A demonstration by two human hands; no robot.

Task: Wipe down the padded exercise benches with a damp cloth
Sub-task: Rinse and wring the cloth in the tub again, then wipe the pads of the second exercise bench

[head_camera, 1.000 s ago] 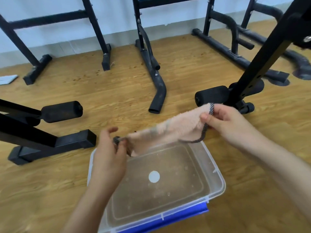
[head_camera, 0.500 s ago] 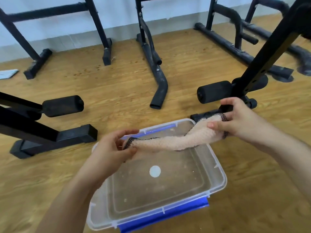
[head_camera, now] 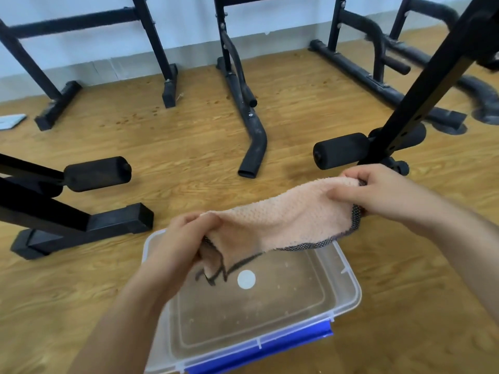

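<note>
A pink terry cloth [head_camera: 283, 220] with a dark mesh hem stretches between my hands above a clear plastic tub [head_camera: 348, 295]. My left hand [head_camera: 183, 241] grips its lower left end, and a loose corner hangs from it into the tub. The upper right end is pinched by my right hand [head_camera: 378, 193]. Black foam roller pads of two benches lie on the floor: one [head_camera: 97, 174] at the left, one [head_camera: 343, 149] just behind my right hand.
The tub holds shallow water and has a blue clip [head_camera: 259, 352] on its near side. Black steel frames stand around: a bench foot [head_camera: 86, 225] at left, a slanted post [head_camera: 421, 90] at right, a bent tube [head_camera: 251, 136] ahead. Wood floor lies between them.
The cloth was twisted into a tight roll half a second ago; now it is spread open and wider. My right hand stayed near the right roller while my left dropped closer to the tub.
</note>
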